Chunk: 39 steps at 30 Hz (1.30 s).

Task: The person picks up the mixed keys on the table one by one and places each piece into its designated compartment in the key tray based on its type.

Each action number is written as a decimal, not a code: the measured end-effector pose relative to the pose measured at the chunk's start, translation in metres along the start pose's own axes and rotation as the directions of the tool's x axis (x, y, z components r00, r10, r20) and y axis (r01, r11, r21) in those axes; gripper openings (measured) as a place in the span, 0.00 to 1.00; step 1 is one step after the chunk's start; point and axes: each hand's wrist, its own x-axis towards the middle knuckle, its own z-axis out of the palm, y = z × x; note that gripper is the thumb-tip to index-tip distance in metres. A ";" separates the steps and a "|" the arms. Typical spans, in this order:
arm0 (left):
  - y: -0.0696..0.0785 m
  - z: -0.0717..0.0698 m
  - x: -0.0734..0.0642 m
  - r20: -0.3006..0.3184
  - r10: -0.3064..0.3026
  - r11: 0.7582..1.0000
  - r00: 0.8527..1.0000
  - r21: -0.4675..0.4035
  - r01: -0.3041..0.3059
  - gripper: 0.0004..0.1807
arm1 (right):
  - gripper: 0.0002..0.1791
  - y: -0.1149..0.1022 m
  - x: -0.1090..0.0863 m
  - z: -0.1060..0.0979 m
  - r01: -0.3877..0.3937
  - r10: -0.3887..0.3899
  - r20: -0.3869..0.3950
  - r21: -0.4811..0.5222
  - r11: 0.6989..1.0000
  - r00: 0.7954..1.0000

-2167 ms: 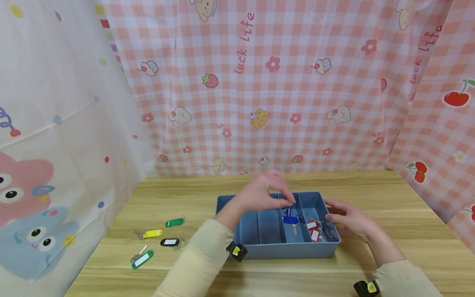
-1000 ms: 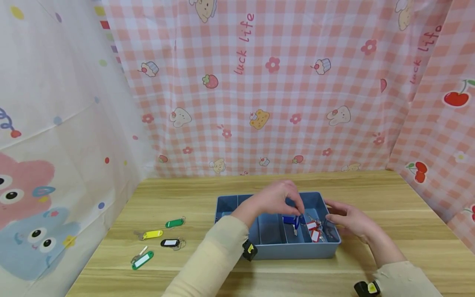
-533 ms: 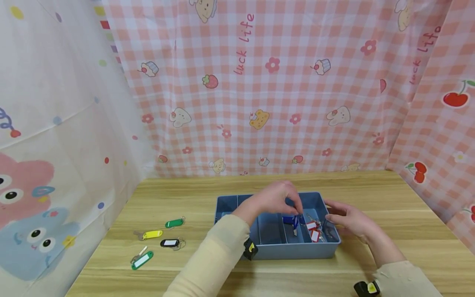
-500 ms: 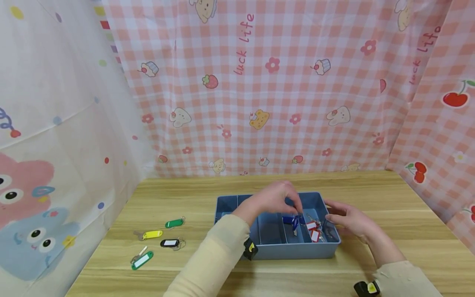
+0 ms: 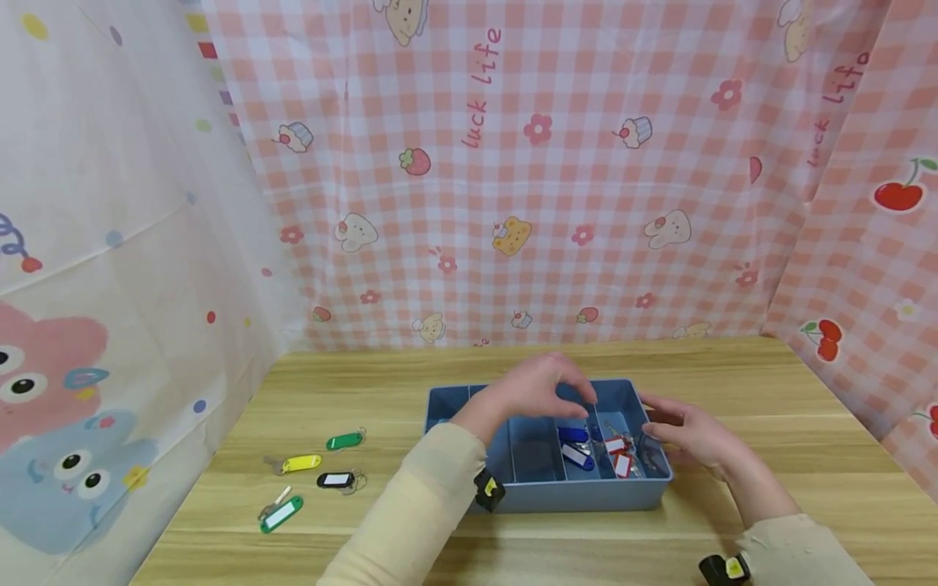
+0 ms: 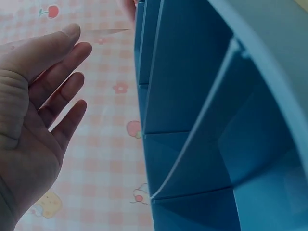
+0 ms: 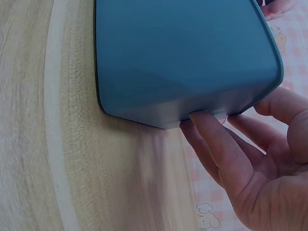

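Note:
A blue divided box [image 5: 572, 495] stands on the table. My left hand [image 5: 538, 389] hovers above it, thumb and fingertips apart; the left wrist view shows nothing in the hand [image 6: 41, 106]. Below its fingertips, one compartment holds a blue key tag [image 5: 572, 435] and a second blue key tag with a white label [image 5: 577, 456], with metal keys partly visible. Red key tags [image 5: 622, 465] with keys lie in the compartment to the right. My right hand [image 5: 692, 435] holds the box's right end, thumb at the rim and fingers against the outer wall [image 7: 159, 108].
Left of the box on the wooden table [image 5: 242, 496] lie a green key tag [image 5: 344, 440], a yellow key tag [image 5: 301, 462], a black key tag [image 5: 335, 479] and another green key tag [image 5: 282, 513]. A checked curtain [image 5: 440, 203] hangs behind the table's far edge.
The left hand moved right and lowered a blue key tag into the compartment, then let go and rose slightly with its fingers parted. The right hand stayed on the box.

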 end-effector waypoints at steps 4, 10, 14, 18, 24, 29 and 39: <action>0.005 -0.003 -0.004 -0.019 0.019 1.000 1.000 -0.009 -0.019 0.13 | 0.36 0.000 0.000 0.000 0.008 -0.008 0.011 0.013 1.000 1.000; 0.007 -0.005 -0.008 -0.042 0.051 0.998 0.998 0.047 -0.049 0.15 | 0.36 0.000 0.000 0.000 0.009 -0.009 0.014 0.019 1.000 1.000; 0.009 -0.004 -0.011 -0.060 0.078 0.994 0.995 0.078 -0.073 0.17 | 0.36 -0.001 -0.001 0.000 0.000 0.000 0.014 0.024 1.000 1.000; 0.010 -0.002 -0.016 -0.080 0.086 0.993 0.993 0.085 -0.080 0.20 | 0.36 -0.001 -0.001 0.000 -0.010 0.010 0.011 0.011 1.000 1.000; 0.011 0.000 -0.023 -0.104 0.100 0.992 0.990 0.086 -0.091 0.23 | 0.36 -0.001 0.000 -0.001 -0.002 0.002 0.008 0.002 1.000 1.000; 0.013 0.000 -0.032 -0.123 0.044 0.997 0.991 0.063 -0.037 0.26 | 0.36 0.000 0.000 0.000 0.009 -0.009 0.009 0.003 1.000 1.000; 0.010 0.001 -0.053 -0.212 -0.028 0.998 0.977 0.056 0.041 0.29 | 0.37 0.001 0.001 0.001 0.001 -0.001 0.001 -0.004 1.000 1.000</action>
